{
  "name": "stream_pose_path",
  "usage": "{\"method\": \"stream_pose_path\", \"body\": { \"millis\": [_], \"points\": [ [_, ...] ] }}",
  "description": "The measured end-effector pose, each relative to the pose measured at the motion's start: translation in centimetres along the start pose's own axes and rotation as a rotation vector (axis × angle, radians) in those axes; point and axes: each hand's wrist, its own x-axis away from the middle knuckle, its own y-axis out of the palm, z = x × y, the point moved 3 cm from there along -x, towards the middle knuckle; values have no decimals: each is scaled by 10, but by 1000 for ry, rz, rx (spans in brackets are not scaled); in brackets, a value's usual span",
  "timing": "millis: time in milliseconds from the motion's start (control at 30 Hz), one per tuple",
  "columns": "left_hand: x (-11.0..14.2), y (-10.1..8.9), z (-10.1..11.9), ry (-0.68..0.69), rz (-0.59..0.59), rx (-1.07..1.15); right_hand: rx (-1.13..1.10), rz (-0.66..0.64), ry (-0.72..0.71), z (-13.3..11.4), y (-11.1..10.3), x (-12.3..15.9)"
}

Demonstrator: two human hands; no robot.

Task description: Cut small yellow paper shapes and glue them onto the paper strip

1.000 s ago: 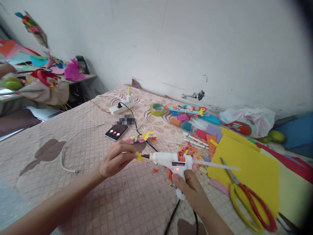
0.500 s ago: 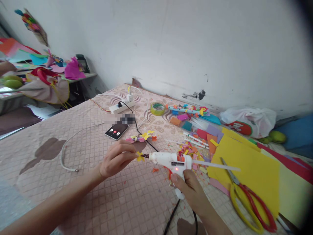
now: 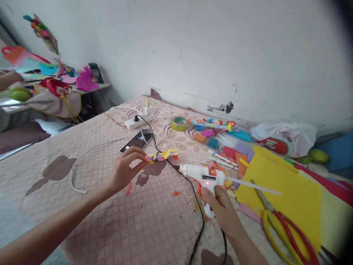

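L hand [image 3: 124,169]: grip narrow, fingertips on L end of flower strip [image 3: 163,155], nr phone [image 3: 135,142] on desk [image 3: 110,228]. R hand [image 3: 224,209] grip closed round glue gun [image 3: 201,173] (red light lit), nozzle nr strip. Scissors [image 3: 286,224] on yellow paper [image 3: 284,176].

The left hand [image 3: 122,171] reaches forward with fingertips pinched, and the right hand [image 3: 223,204] is curled in a grip.
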Motion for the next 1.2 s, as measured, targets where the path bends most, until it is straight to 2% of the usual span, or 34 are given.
{"method": "stream_pose_path", "body": {
  "millis": [100, 167, 400, 800, 967, 1200],
  "points": [
    [-8, 8, -14, -187, -122, -10, 34, -2, -6, 0, -2, -3],
    [-13, 16, -24, -250, -191, -32, 47, -12, -2, -2, -2, -2],
    [-22, 40, -48, -276, -344, -95, 75, 0, 20, -1, -6, -1],
    [-28, 47, -51, -352, -382, -138, 95, 16, -33, 2, -8, -3],
    [-25, 50, -53, -426, -352, -157, 99, 26, -28, 2, -9, -3],
    [-23, 53, -53, -456, -359, -88, 45, -7, 23, 6, -8, -3]
  ]
}}
